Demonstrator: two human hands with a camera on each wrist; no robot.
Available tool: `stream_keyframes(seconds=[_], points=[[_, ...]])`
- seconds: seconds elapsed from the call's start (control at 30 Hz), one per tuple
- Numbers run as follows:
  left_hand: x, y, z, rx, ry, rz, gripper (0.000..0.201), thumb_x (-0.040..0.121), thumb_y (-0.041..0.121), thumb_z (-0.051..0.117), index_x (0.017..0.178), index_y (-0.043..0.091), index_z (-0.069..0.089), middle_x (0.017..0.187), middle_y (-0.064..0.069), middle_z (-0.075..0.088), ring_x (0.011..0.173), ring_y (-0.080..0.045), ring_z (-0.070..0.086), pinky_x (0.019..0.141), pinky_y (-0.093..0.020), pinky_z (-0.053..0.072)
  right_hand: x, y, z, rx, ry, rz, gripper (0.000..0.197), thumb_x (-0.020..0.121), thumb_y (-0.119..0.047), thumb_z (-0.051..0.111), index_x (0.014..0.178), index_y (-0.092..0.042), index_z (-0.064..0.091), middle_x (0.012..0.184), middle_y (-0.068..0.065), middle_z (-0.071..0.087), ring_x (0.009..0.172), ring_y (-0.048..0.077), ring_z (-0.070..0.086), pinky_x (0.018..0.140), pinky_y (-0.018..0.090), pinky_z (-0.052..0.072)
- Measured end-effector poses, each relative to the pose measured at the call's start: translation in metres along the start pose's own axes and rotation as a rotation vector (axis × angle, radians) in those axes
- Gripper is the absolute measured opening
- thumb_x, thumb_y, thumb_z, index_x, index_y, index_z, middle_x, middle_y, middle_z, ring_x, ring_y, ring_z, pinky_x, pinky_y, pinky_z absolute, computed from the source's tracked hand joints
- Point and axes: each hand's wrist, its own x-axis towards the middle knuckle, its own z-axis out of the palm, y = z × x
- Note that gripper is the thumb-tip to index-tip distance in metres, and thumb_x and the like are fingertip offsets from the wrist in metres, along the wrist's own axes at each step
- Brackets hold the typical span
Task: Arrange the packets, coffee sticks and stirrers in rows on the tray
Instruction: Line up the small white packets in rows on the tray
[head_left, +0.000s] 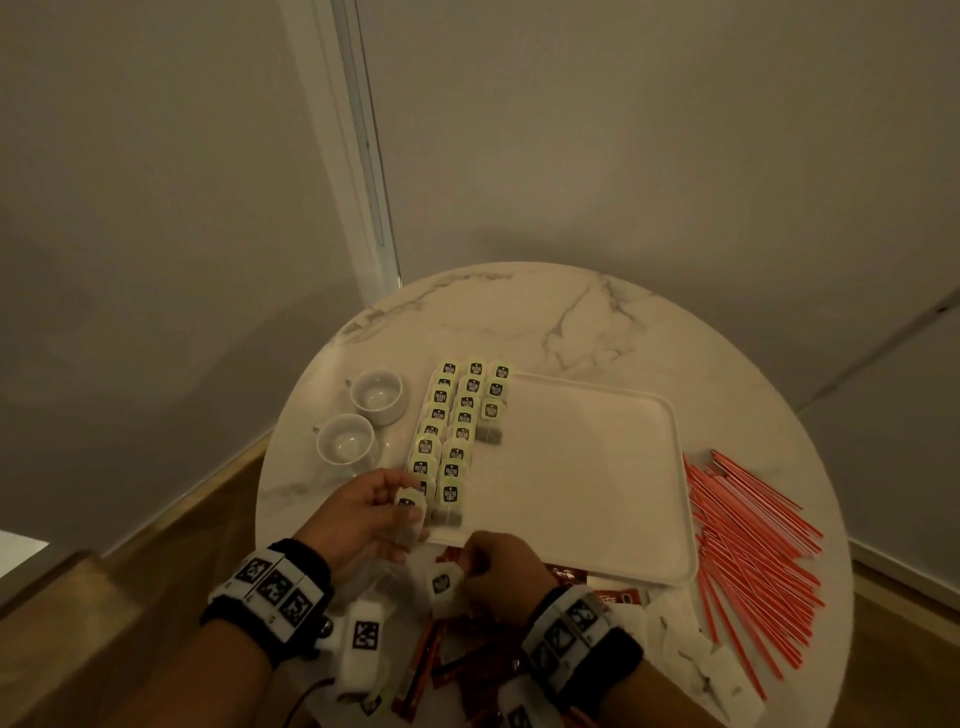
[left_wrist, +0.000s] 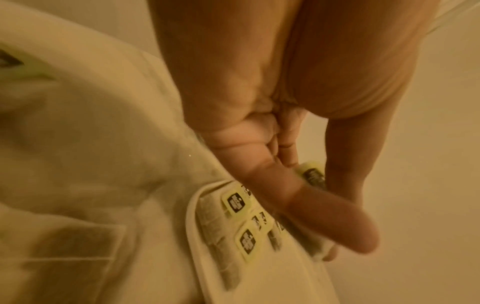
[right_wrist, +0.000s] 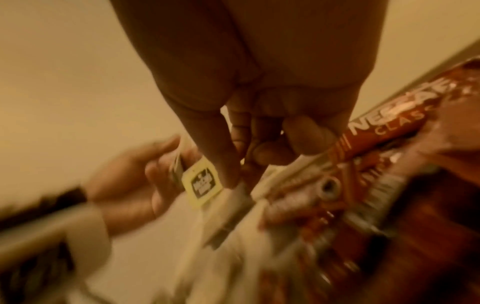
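Left hand: the left hand (head_left: 363, 512) pinches a yellow-tagged tea bag packet (head_left: 409, 512) at the near left corner of the white rectangular plastic tray (head_left: 582, 467).
Right hand: the right hand (head_left: 501, 569) pinches a second tea bag packet (head_left: 443, 584) just near of the tray.
Tray: rows of tea bag packets (head_left: 457, 426) fill its left side.
Coffee sticks: red-brown coffee sticks (head_left: 618, 595) lie near the tray.
Stirrers: orange stirrers (head_left: 748, 551) lie right of it.

Tray (head_left: 597, 467) right two-thirds bare, open from above. Left side blocked by tea packet rows (head_left: 457, 426). Two cups (head_left: 363, 415) flank tray's left edge; stirrers (head_left: 753, 545) crowd right; coffee sticks (head_left: 457, 660) clutter the near table (head_left: 519, 322) edge.
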Motion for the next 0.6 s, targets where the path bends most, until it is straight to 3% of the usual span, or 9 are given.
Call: stream_keyframes(seconds=[0.07,0.17,0.27,0.4,0.5,0.6], points=[[0.003,0.003,0.005,-0.089,0.013,0.003,0.019,0.088,-0.004,0.056,0.106,0.001,0.06,0.085,-0.016,0.07,0.068,-0.031,0.069,0.044,-0.03,0.053,0.001,-0.001,-0.019,0.131,0.004,-0.007,0.025,0.079,-0.004,0.065,0.073,-0.025,0.054,0.082,-0.003,0.061,0.075,0.012,0.058,0.065,0.019,0.051],[0.008,0.004,0.007,-0.152,0.011,0.009,0.016,0.09,-0.005,0.052,0.103,-0.005,0.061,0.077,-0.016,0.069,0.056,-0.026,0.067,0.045,-0.03,0.054,0.013,-0.001,-0.051,0.318,0.123,-0.005,0.023,0.078,0.003,0.067,0.077,-0.018,0.057,0.072,-0.002,0.061,0.062,0.01,0.055,0.051,0.017,0.045],[0.011,0.003,0.008,-0.207,0.002,0.007,0.022,0.08,0.001,0.06,0.1,-0.006,0.061,0.086,-0.021,0.069,0.059,-0.027,0.066,0.051,-0.035,0.058,0.04,-0.001,-0.078,0.377,0.297,0.032,0.023,0.077,0.005,0.068,0.077,-0.015,0.056,0.072,0.002,0.059,0.06,0.015,0.053,0.046,0.022,0.043],[0.019,-0.003,0.007,-0.162,0.066,0.064,0.032,0.072,0.011,0.068,0.101,-0.003,0.065,0.106,-0.025,0.069,0.095,-0.04,0.064,0.077,-0.043,0.057,0.078,-0.002,-0.087,0.329,0.341,0.113,0.024,0.077,0.0,0.07,0.077,-0.018,0.054,0.08,0.006,0.063,0.072,0.022,0.059,0.06,0.032,0.055],[0.021,-0.007,0.005,-0.081,0.114,0.134,0.026,0.074,0.011,0.073,0.097,0.0,0.07,0.105,-0.026,0.068,0.102,-0.047,0.061,0.094,-0.055,0.046,0.099,-0.001,-0.082,0.291,0.367,0.142,0.025,0.075,-0.004,0.072,0.075,-0.021,0.054,0.087,0.006,0.067,0.084,0.025,0.066,0.079,0.04,0.058],[0.019,-0.006,0.003,-0.008,0.113,0.173,0.021,0.077,0.007,0.071,0.095,-0.002,0.071,0.102,-0.027,0.069,0.104,-0.049,0.061,0.098,-0.058,0.045,0.111,0.001,-0.078,0.276,0.426,0.158,0.024,0.076,-0.006,0.071,0.077,-0.022,0.052,0.088,0.004,0.065,0.082,0.021,0.062,0.075,0.032,0.055]])
